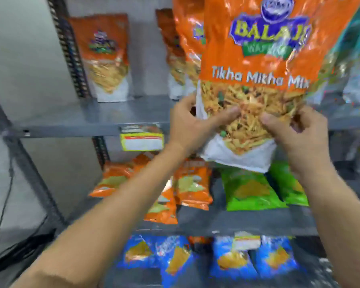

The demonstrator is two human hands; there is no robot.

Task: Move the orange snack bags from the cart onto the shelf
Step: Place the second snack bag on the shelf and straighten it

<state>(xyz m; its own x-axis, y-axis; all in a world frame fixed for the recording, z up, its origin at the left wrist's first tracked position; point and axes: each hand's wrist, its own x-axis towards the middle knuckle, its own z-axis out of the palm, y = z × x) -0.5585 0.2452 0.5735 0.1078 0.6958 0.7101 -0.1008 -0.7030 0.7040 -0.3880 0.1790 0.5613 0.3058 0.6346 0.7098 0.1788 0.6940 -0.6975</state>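
Note:
A large orange snack bag (256, 59) marked "Tikha Mitha Mix" is held upright in front of the grey metal shelf (116, 113). My left hand (193, 123) grips its lower left edge, thumb on the front. My right hand (295, 134) pinches its lower right part. Another orange bag (104, 57) stands alone at the left of that shelf, and two more orange bags (181, 42) stand just behind the held one. The cart is out of view.
The shelf below holds small orange packets (191, 183) and green packets (249, 190). Blue packets (233, 258) fill the lowest level. A yellow price label (141, 140) hangs on the shelf edge. A grey upright post (23, 159) and black cables (6, 204) are at left.

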